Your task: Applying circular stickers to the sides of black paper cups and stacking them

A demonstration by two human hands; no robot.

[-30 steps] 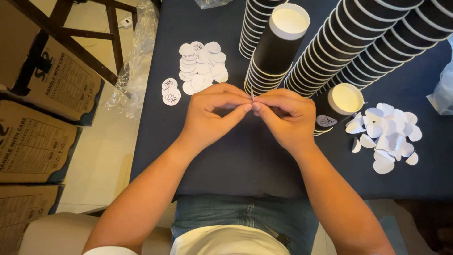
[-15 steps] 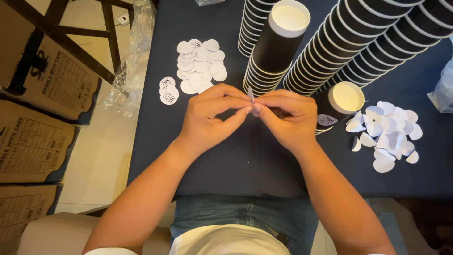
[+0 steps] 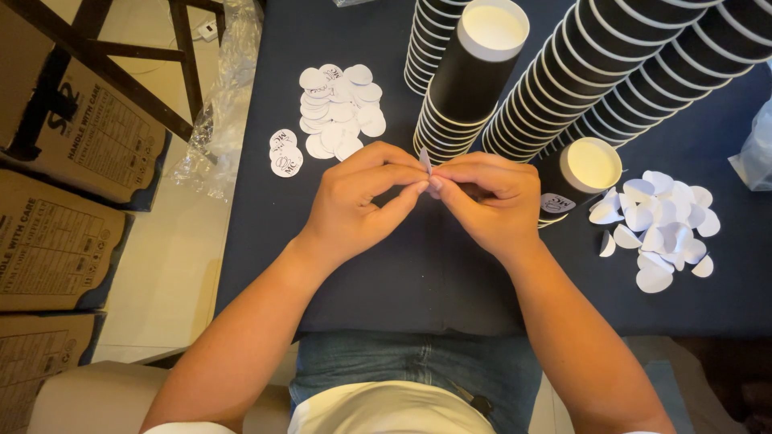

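Over the dark table (image 3: 386,273), both hands are still pinching one small round sticker (image 3: 425,161), left hand (image 3: 362,205) and right hand (image 3: 482,201) barely shifting since before.

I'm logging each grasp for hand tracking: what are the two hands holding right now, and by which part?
A small round white sticker, pinched at its lower edge between the fingertips of the left hand and right hand; its upper part sticks up free.

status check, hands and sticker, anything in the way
Left hand and right hand both grip one round sticker, fingertips together above the dark table. Cup stacks close behind. Nothing between.
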